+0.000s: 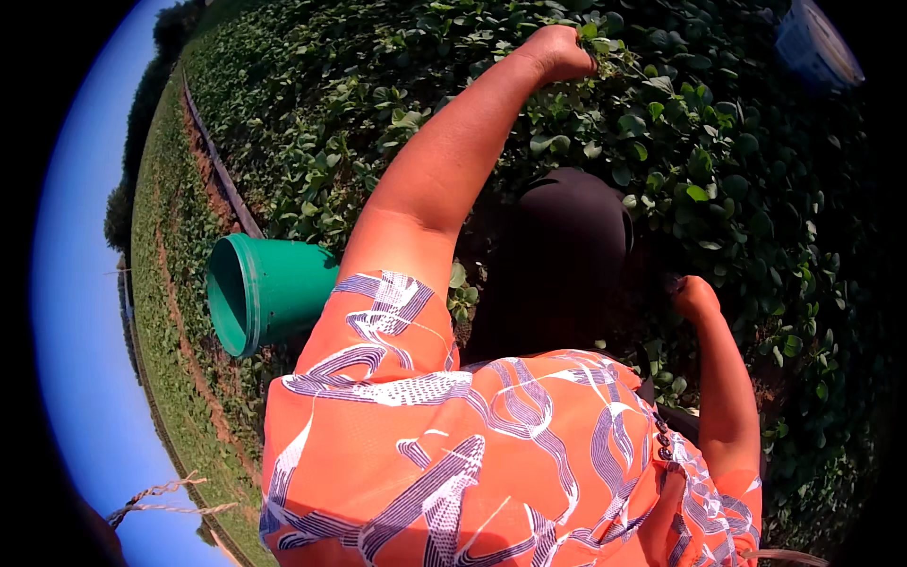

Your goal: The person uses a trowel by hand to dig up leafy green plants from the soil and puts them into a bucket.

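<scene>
At the top of the head view my left hand (563, 53), its fingers curled closed, grips some leafy green stems (602, 49) among dense low crop plants (631, 127). Lower and to the right, beside my dark-clothed knee (577, 220), is my right hand (694, 298). Its fingers are bent near a small dark thing in deep shadow; whether it holds that thing cannot be made out. My orange patterned shirt fills the lower middle.
A green plastic bucket (294, 290) lies tipped at the left, its mouth facing left. A pale tub (818, 46) stands among the plants at the upper right. A long thin pole or pipe (220, 163) runs beside bare reddish soil. Frayed straw strands hang at the lower left.
</scene>
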Demonstrator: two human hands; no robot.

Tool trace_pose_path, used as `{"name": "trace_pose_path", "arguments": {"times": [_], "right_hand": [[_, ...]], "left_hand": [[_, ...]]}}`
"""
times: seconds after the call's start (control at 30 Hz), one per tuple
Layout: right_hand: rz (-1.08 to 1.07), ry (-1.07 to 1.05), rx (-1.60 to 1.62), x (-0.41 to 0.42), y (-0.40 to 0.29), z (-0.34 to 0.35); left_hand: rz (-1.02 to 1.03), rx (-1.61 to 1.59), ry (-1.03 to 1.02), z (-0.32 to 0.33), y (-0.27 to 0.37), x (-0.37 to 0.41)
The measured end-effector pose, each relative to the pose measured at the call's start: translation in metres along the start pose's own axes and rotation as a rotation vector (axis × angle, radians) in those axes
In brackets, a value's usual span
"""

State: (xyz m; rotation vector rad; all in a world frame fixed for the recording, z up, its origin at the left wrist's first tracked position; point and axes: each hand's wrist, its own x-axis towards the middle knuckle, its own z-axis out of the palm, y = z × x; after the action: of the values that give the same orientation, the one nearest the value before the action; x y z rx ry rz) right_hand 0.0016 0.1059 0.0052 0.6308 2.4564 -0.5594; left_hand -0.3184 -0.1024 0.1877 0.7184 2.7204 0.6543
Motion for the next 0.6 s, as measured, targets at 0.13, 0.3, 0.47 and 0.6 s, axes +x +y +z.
{"name": "trace_pose_path", "arguments": {"times": [0.13,0.3,0.47,0.6], "right_hand": [[-0.103,0.065,-0.057,0.001,-0.002,0.004],[-0.118,-0.019,-0.099,0.005,-0.003,0.000],[-0.099,-0.031,-0.178,0.007,0.000,0.009],[-0.034,-0.006,-0.113,0.008,-0.009,0.013]], "left_hand": [[-0.279,-0.144,0.248,-0.053,-0.100,-0.097],[-0.632,0.353,0.667,-0.158,-0.218,-0.229],[-1.273,0.540,0.517,-0.289,-0.339,-0.391],[-1.579,0.742,0.527,-0.318,-0.340,-0.424]]}}
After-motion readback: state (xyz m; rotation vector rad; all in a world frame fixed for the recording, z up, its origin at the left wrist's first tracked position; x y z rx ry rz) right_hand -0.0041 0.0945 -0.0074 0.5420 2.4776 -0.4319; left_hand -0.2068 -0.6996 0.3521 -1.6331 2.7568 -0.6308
